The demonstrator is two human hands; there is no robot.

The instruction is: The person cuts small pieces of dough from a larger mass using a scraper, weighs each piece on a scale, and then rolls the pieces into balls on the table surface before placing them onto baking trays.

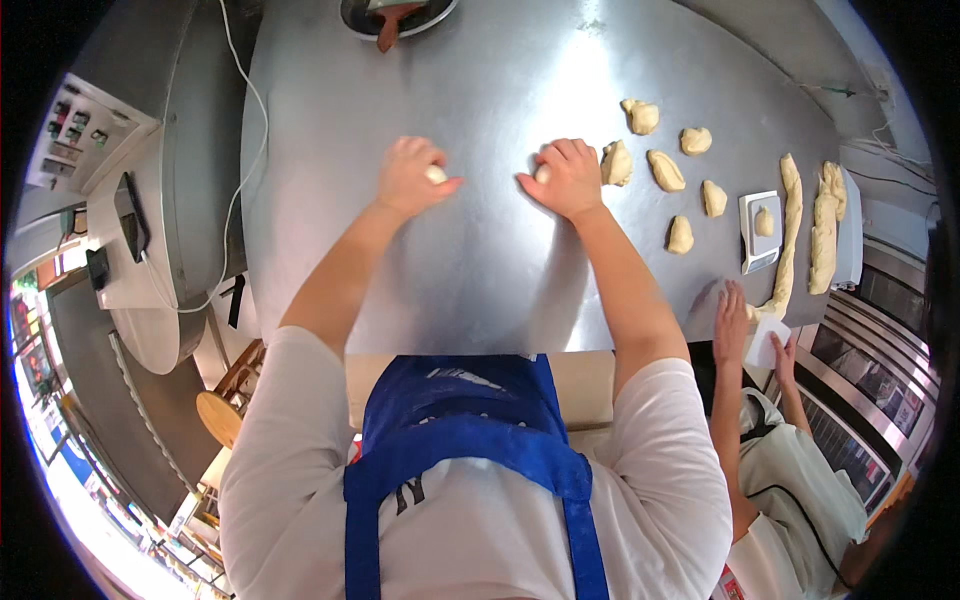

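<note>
My left hand (405,178) is curled over a small pale dough ball (435,174) on the steel worktable (450,280). My right hand (568,180) cups another small dough ball (543,174), partly hidden by its fingers. Just right of my right hand lies an irregular dough piece (617,163), with several more loose portions (668,170) farther right.
A bowl (360,20) with a brown-handled tool sits at the back. At right are a scale (760,258) with dough, long dough strips (824,245) and a co-worker's hands (730,318), one holding a white scraper (765,342). A white cable (262,110) runs along the left side.
</note>
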